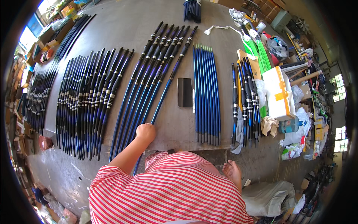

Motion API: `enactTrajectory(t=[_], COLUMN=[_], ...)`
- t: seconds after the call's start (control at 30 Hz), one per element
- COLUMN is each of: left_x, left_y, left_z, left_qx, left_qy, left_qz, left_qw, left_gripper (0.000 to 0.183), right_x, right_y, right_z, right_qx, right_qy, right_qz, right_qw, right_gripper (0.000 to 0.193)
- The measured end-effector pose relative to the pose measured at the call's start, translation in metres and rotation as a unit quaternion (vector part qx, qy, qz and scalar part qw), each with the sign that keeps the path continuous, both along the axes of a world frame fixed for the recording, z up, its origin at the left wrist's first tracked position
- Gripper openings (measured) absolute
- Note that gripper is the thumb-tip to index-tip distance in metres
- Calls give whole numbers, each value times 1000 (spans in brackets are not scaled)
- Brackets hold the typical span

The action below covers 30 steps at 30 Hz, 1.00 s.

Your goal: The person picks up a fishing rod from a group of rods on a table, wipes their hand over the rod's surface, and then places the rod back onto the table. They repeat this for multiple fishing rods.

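My left hand [146,132] is closed around the lower part of a blue fishing rod [162,98] near the table's front edge. That rod slants up and away to its dark handle at the far end, and its lower end passes under my forearm. Just left of it lie several similar rods [135,89] with black, ringed handles, side by side. My right hand [232,170] hangs off the table by my right side, fingers loosely curled, palm partly showing, with nothing visible in it. To the right of the held rod lie a dark phone [185,93] and a white pen [194,101].
Slim blue rod sections [207,97] lie in a row right of the phone. Rows of dark rods [87,97] cover the left side. Further right are more handled rods [246,100], a white box [276,93] and green rods [262,56]. A dark bundle [192,10] lies far back.
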<state>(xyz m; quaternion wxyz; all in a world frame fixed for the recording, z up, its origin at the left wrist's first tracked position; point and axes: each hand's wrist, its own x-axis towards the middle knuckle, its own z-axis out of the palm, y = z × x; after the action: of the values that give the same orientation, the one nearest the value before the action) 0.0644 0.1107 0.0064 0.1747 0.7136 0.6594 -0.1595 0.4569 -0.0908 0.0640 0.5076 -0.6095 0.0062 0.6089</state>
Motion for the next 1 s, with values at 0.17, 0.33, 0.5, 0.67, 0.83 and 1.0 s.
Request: enactTrajectory(t=[0.17, 0.33, 0.5, 0.67, 0.83, 1.0], left_x=[3, 9, 45, 98, 138, 167], left_y=[6, 9, 2, 33, 79, 79], left_z=[20, 27, 19, 7, -13, -17], left_qx=[-43, 58, 194, 198, 171, 168], left_qy=[64, 14, -177, -277, -242, -159], left_qz=[-18, 48, -5, -64, 4, -3], left_qw=[997, 997, 965, 938, 955, 973], left_gripper=[27, 30, 47, 71, 85, 80], right_x=[1, 6, 10, 12, 17, 14], right_y=[-20, -13, 14, 43, 63, 82], right_z=[-1, -6, -9, -22, -72, -45], right_qx=[-30, 10, 29, 52, 151, 170], right_qy=[12, -1, -19, -79, -408, -539], right_qz=[-70, -43, 23, 151, 273, 375], right_qw=[997, 999, 999, 984, 858, 735], right_gripper=[24, 24, 23, 25, 23, 32])
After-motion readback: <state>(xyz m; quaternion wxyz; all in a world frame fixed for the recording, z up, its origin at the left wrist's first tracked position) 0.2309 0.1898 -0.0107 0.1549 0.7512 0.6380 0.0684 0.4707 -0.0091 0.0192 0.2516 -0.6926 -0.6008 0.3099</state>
